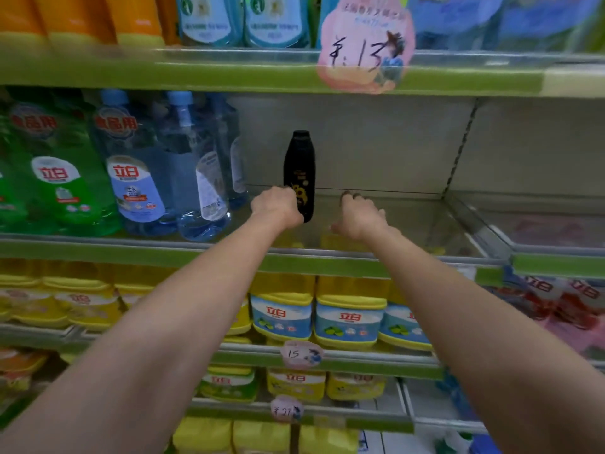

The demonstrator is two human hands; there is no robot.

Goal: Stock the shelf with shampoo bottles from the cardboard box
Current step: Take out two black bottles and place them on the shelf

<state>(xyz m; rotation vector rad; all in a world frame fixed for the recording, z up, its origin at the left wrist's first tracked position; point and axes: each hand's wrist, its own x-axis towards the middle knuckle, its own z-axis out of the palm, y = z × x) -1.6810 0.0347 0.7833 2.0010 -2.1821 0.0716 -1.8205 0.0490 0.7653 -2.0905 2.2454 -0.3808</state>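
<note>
Head view: both arms reach into the shelf (pixel 376 253).
Blue bottles (pixel 183 178): at 9 o'clock of the shampoo.
Left hand (pixel 276 206): fingers wrapped around the black shampoo bottle (pixel 299 168), standing upright at the back.
Right hand (pixel 358 216): at 3 o'clock, fingers loosely curled, holding nothing.
Risk: a bump could tip the tall bottle over.

Pink tag (pixel 365 44): "¥13"; lower tag (pixel 302 354): "15" (handwritten); bottles' brand "立白".
</note>
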